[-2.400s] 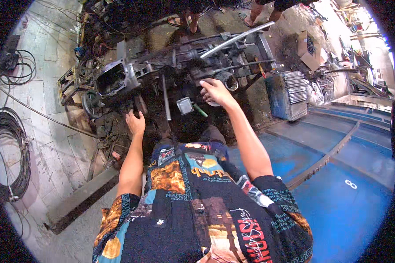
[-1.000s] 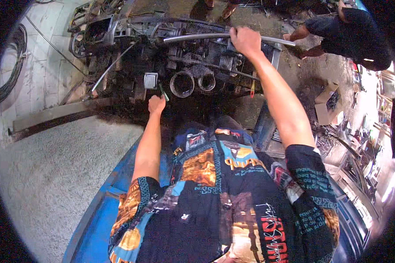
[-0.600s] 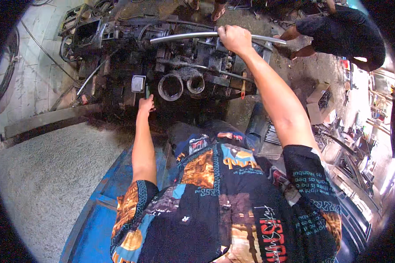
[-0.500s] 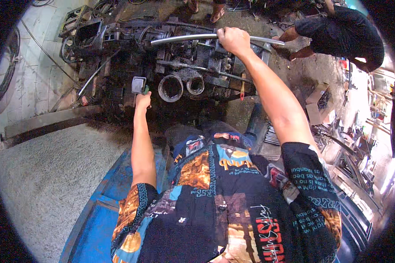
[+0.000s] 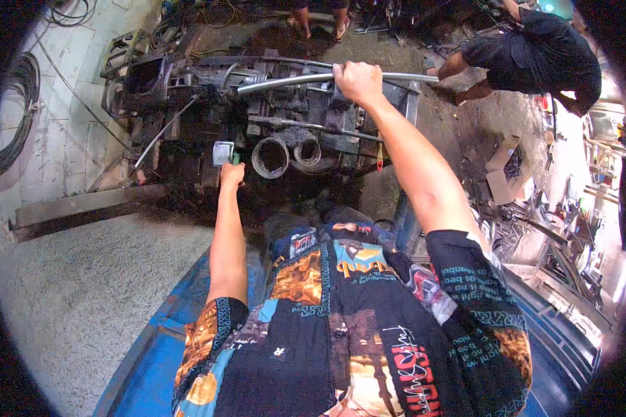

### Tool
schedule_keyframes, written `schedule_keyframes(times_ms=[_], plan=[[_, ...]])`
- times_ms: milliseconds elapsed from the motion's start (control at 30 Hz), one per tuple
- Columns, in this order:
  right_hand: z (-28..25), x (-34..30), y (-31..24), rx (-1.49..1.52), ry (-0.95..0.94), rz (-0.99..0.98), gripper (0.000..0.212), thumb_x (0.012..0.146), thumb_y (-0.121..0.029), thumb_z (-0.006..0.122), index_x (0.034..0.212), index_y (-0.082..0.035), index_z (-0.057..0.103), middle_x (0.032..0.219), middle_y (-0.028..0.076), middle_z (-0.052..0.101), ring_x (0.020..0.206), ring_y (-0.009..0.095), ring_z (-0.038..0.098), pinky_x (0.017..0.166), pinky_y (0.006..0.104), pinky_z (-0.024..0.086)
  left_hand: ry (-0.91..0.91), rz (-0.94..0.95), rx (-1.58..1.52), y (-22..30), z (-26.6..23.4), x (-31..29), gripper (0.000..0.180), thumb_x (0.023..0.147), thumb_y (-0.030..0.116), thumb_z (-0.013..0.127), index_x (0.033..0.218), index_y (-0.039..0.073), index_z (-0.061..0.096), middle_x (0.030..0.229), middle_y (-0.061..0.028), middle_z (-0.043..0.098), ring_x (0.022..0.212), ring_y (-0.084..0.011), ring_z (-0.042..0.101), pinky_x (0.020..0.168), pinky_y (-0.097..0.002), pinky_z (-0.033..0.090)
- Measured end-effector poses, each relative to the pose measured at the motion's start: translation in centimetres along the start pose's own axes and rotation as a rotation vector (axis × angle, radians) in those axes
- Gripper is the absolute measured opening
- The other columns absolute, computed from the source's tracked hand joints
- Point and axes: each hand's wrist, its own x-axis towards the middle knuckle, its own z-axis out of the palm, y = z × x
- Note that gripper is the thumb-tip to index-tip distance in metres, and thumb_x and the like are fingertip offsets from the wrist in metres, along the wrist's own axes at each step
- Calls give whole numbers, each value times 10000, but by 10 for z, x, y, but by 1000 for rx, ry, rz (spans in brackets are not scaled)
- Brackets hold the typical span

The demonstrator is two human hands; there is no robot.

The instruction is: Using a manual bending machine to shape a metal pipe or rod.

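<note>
My right hand (image 5: 359,80) is wrapped round a long, slightly curved metal tube (image 5: 285,82) that lies across above a dark, greasy machine (image 5: 327,115). My left hand (image 5: 231,174) is closed on a green handle (image 5: 237,159) at the machine's near left side. Right beside that handle is a small square piece with a pale face (image 5: 222,152); whether they are joined I cannot tell. Two round open metal cylinders (image 5: 270,158) sit on the machine's near side, to the right of my left hand.
A brush with a red handle (image 5: 380,160) hangs at the machine's right. One person in dark clothes (image 5: 535,59) bends at the far right; another's feet (image 5: 341,29) show beyond the machine. A cardboard box (image 5: 506,167) stands on the floor. Coiled cable (image 5: 22,111) hangs on the left wall.
My right hand and the metal tube have shifted slightly left and lower in the picture. My left hand keeps its hold on the green handle. The whole view has moved a little.
</note>
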Motion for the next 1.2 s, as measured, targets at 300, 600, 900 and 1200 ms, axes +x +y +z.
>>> schedule_keyframes(times_ms=[300, 600, 900, 1200], plan=[[1, -7, -1, 17, 242, -51, 475, 918, -466, 476, 751, -59, 658, 686, 186, 678, 663, 375, 671, 739, 542, 472, 254, 299, 136, -22, 7, -26, 494, 820, 205, 651, 1296, 116, 552, 1185, -201, 633, 1118, -398, 583, 948, -480, 463], [-19, -23, 21, 102, 26, -237, 465, 773, -443, 671, 1021, -53, 620, 1053, 123, 614, 1059, 310, 565, 901, 494, 414, 333, 293, 70, -25, 13, -40, 445, 827, 170, 656, 1267, 120, 611, 1177, -194, 646, 1107, -376, 603, 946, -449, 474], [-13, -22, 16, 69, 69, -194, 348, 737, -260, 710, 1015, -74, 613, 988, 111, 653, 1014, 308, 589, 900, 502, 428, 367, 295, 60, -26, 16, -40, 408, 817, 156, 658, 1222, 112, 643, 1144, -201, 656, 1081, -369, 617, 928, -444, 484], [-12, -23, 17, 54, 91, -169, 311, 700, -233, 704, 952, -71, 617, 941, 109, 665, 944, 310, 602, 862, 475, 427, 373, 354, 70, -30, 16, -35, 409, 814, 152, 643, 1217, 82, 641, 1128, -219, 656, 1072, -372, 619, 927, -436, 481]])
